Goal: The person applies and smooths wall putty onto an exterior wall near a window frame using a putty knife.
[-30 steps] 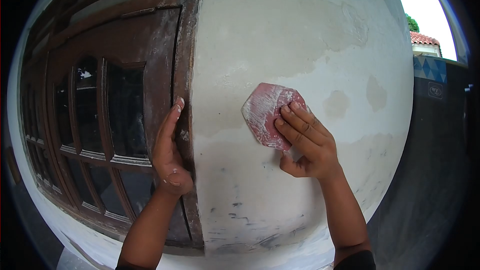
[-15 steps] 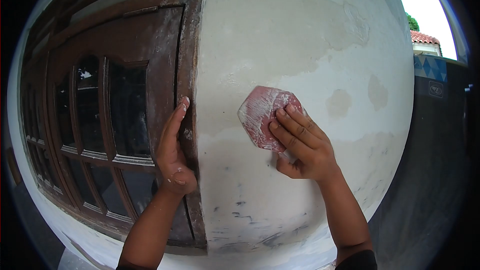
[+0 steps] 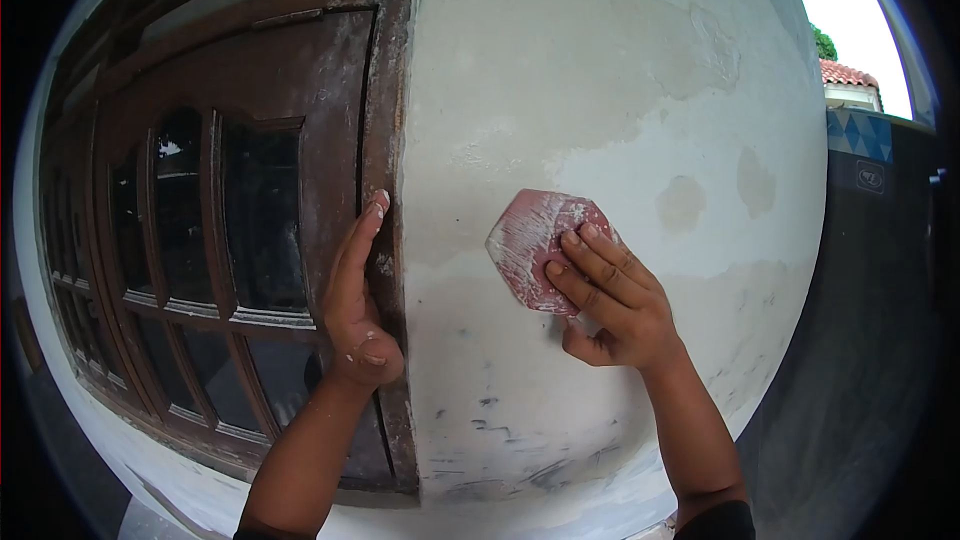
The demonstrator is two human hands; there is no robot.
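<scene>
My right hand [image 3: 622, 302] grips a flat, reddish, six-sided putty spreader [image 3: 530, 245] streaked with white paste. Its fingers press on the spreader's face, and the thumb is tucked below. Behind it is the off-white wall [image 3: 570, 60], with darker beige patches; whether the spreader's edge touches it is hard to tell. On the left, my left hand [image 3: 357, 295] is held edge-on along the brown wooden door frame [image 3: 393, 90], fingers stretched up and holding nothing. White paste spots its fingertips and thumb.
A brown panelled door [image 3: 320, 80] with dark glass panes [image 3: 265, 215] fills the left side. Dark scuffs mark the lower wall. At the right stands a dark grey surface with a blue-and-white patterned band [image 3: 862, 135]; a tiled roof [image 3: 848, 74] shows beyond.
My right hand and the spreader have shifted slightly down and right in view. The left hand and door frame also appear slightly farther right, as the view has moved a little.
</scene>
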